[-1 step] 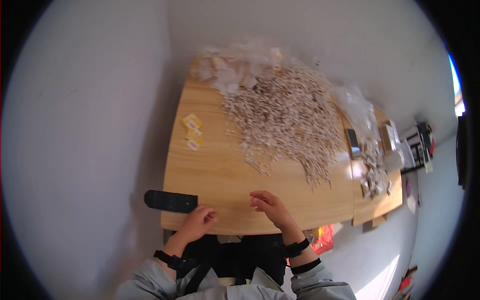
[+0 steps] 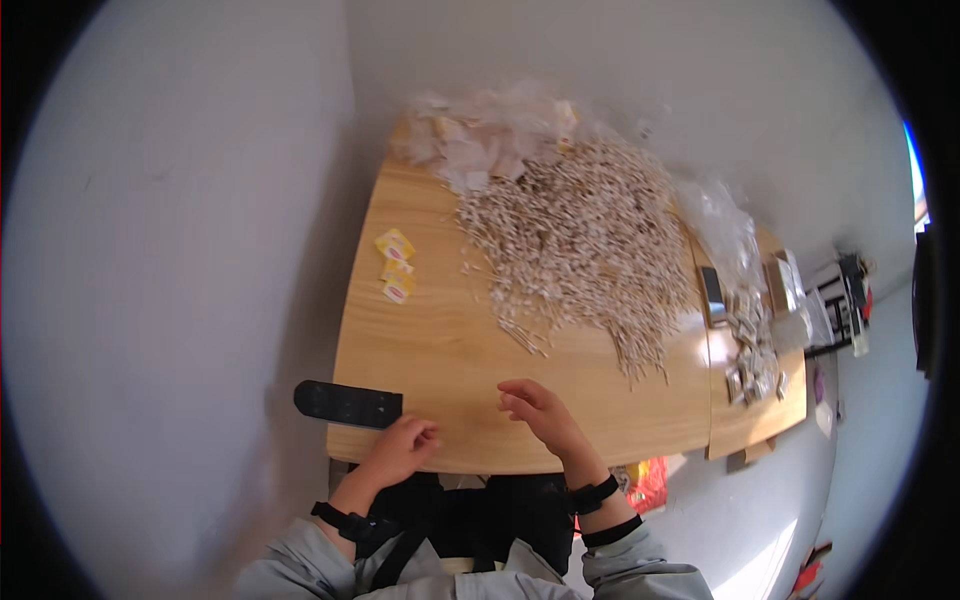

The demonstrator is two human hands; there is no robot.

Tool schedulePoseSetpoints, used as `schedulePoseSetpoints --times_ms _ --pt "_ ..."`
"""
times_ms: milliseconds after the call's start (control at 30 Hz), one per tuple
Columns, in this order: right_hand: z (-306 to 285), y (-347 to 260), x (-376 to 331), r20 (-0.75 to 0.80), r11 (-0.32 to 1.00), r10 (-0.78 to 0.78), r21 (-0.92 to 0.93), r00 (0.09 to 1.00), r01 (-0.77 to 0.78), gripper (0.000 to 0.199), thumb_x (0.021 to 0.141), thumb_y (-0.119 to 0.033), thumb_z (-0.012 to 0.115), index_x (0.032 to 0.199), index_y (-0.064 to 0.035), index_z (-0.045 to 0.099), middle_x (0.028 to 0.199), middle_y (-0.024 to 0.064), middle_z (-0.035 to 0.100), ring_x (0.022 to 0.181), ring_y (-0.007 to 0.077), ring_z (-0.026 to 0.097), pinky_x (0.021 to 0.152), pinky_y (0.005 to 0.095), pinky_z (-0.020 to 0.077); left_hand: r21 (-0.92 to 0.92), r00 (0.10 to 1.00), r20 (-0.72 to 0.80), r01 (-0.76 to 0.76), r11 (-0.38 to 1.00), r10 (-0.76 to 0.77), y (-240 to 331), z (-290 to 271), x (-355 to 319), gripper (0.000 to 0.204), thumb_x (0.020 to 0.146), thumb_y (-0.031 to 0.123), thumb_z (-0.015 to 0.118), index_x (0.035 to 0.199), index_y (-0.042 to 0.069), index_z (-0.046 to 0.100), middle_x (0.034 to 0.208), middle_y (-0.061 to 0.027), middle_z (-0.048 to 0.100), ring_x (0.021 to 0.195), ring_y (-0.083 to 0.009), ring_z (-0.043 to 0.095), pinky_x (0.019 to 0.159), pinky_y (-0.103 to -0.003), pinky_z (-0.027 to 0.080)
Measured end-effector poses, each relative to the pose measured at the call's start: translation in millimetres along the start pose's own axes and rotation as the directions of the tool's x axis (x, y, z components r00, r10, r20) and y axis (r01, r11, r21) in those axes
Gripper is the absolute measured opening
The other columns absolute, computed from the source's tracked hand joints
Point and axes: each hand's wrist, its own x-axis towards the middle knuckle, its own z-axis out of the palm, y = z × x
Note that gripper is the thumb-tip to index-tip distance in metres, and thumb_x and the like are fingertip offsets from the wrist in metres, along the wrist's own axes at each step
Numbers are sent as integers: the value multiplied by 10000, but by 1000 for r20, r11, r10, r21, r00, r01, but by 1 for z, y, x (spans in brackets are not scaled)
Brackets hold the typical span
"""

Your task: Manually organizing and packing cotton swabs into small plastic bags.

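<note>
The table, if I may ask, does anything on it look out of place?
The black strip has its rounded end jutting past the left edge of the table; the small pale sticks lie heaped loose rather than contained.

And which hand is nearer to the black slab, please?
Left. The left hand is beside the right end of the black slab; the right hand is apart, farther right.

On the table, a flat black strip is laid overhanging the left edge; pale sticks are heaped toward the back.
</note>
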Motion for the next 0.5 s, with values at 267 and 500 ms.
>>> schedulePoseSetpoints --times_ms 267,500 --pt "54 -67 141 8 794 -400 -497 916 351 442 844 -146 685 1245 -30 540 1073 141 542 1010 262 552 846 336 482 -72 997 71 -32 997 37 -12 -9 -7 333 864 172 665 1147 14 590 1035 -130 574 900 -220 611 803 -320 506" --pt "41 -155 268 -172 444 -830 -778 530 444 721 696 -114 786 1335 -74 455 1187 229 431 1090 410 448 949 463 396 -23 985 164 -39 999 43 -9 -19 -6 396 881 288 612 1176 27 572 1021 -155 570 952 -283 596 833 -381 490"
